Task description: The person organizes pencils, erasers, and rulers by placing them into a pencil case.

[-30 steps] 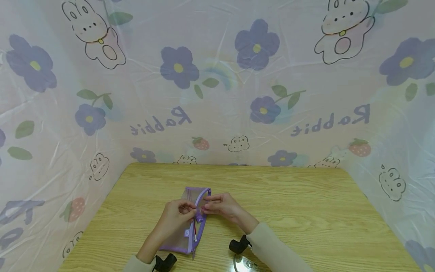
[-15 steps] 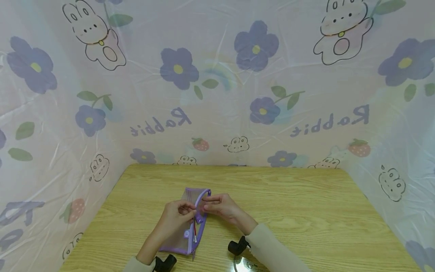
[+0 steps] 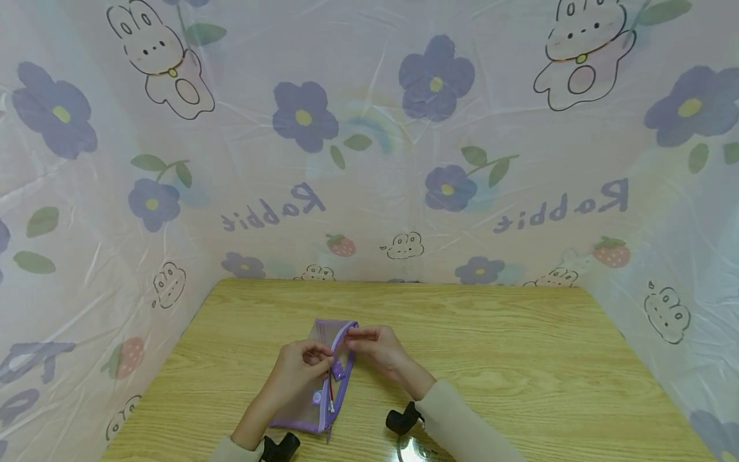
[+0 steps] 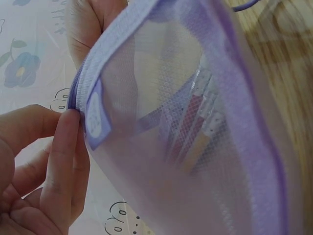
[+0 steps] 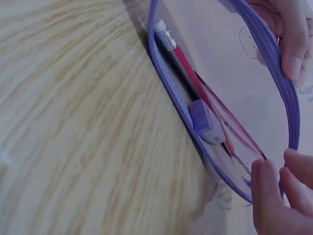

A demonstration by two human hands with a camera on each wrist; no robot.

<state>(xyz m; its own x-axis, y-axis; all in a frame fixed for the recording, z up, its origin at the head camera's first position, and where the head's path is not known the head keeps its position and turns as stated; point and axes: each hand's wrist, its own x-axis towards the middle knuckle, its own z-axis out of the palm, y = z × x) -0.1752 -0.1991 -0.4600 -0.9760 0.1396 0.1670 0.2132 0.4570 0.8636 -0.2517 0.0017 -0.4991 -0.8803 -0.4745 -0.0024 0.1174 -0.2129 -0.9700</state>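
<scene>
A purple mesh pencil case (image 3: pixel 297 401) lies on the table with its zip open. My left hand (image 3: pixel 301 364) pinches the zip edge (image 4: pixel 80 98) midway along the opening, thumb against fingers. At the far end of the opening, my right hand (image 3: pixel 378 346) has its thumb and fingertips at the rim and appears to pinch it. Inside the case, in the right wrist view, are a red pencil (image 5: pixel 188 66) with a white eraser tip, a dark pencil beside it, and a purple-sleeved eraser (image 5: pixel 205 122). Several pencil ends (image 4: pixel 203 110) show through the mesh in the left wrist view.
The wood-grain table (image 3: pixel 491 359) extends to the right and behind the case. A shiny round object (image 3: pixel 412 449) sits at the front edge beneath the right forearm, partly hidden. Printed rabbit-and-flower sheeting (image 3: pixel 369 160) encloses the back and sides.
My right hand has moved from over the middle of the opening to the case's far end. The left hand keeps its pinch on the zip edge, and the case has hardly moved.
</scene>
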